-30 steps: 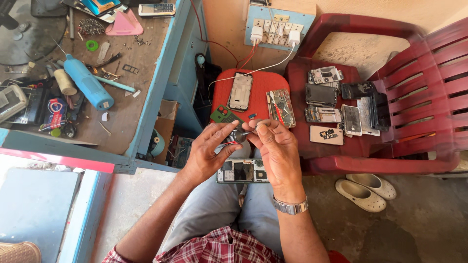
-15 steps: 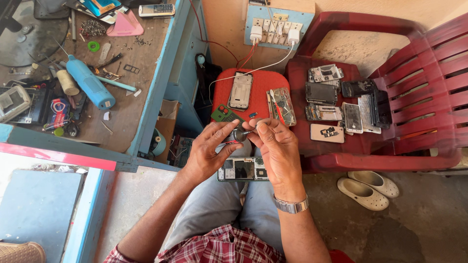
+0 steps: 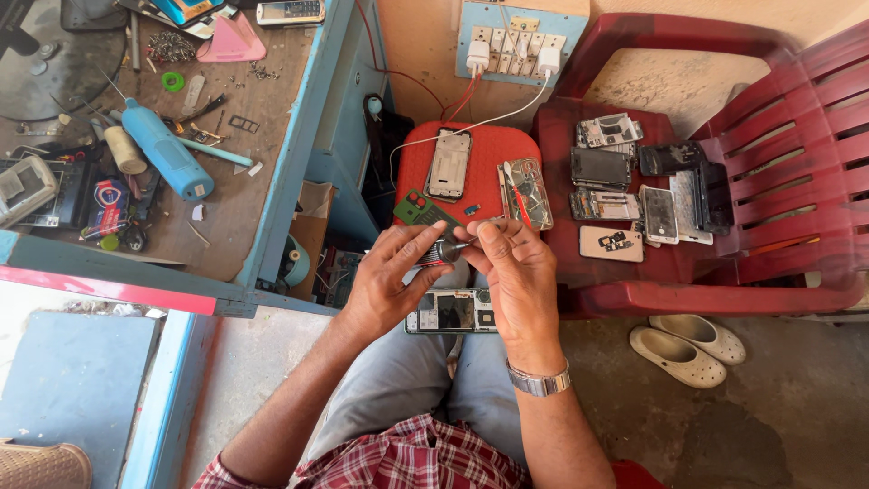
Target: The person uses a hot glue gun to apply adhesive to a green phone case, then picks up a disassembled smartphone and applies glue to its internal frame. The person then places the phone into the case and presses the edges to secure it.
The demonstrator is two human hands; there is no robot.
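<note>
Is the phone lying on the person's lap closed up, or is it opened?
Opened. The phone on the lap lies with its cover off, its inner parts and dark battery area showing below both hands.

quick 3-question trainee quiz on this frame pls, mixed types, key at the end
1. True or false: the opened phone lies on the person's lap, below both hands.
2. What do the left hand and right hand hold between them? A) a small screwdriver B) a blue bottle C) a white shoe
3. Fill in: the red stool carries a phone frame and a ____ circuit board.

Key: 1 true. 2 A, the small screwdriver, gripped by the fingertips of both hands. 3 green; the green circuit board lies at the stool's near left edge.
</note>
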